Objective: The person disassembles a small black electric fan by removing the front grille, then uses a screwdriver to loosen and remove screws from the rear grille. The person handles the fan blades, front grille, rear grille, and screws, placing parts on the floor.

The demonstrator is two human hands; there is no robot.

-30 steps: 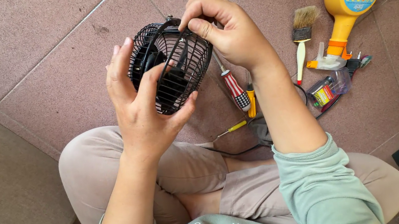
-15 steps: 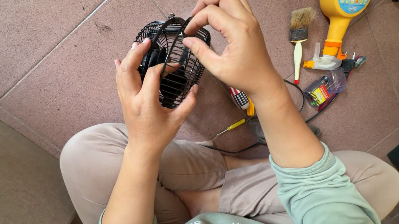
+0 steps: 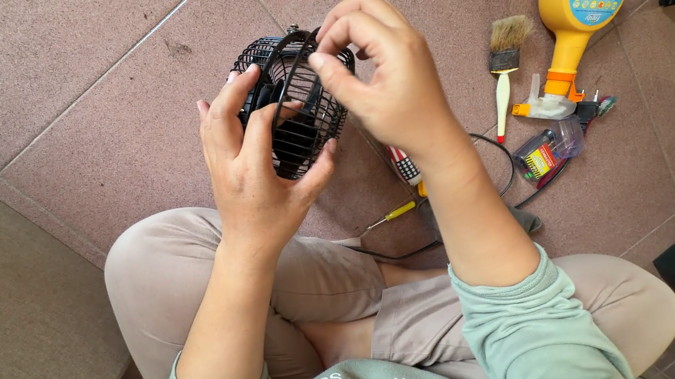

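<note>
You're sitting cross-legged on speckled reddish floor tiles (image 3: 110, 133). The round black wire-cage fan (image 3: 295, 103) is held above your knee. Your left hand (image 3: 252, 179) cups its near side, fingers wrapped on the grille. Your right hand (image 3: 383, 77) pinches the top rim wire. A yellow plastic spray bottle (image 3: 577, 15) and a bristle paintbrush (image 3: 505, 69) lie on the floor to the right.

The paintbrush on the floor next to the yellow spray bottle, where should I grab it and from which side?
Probably by the pale handle of the paintbrush, coming from above. It lies flat on the tiled floor, bristles pointing away from the person, with the slim handle bare and nearest. The yellow spray bottle crowds its right side, so the left side looks freer for fingers.
</note>
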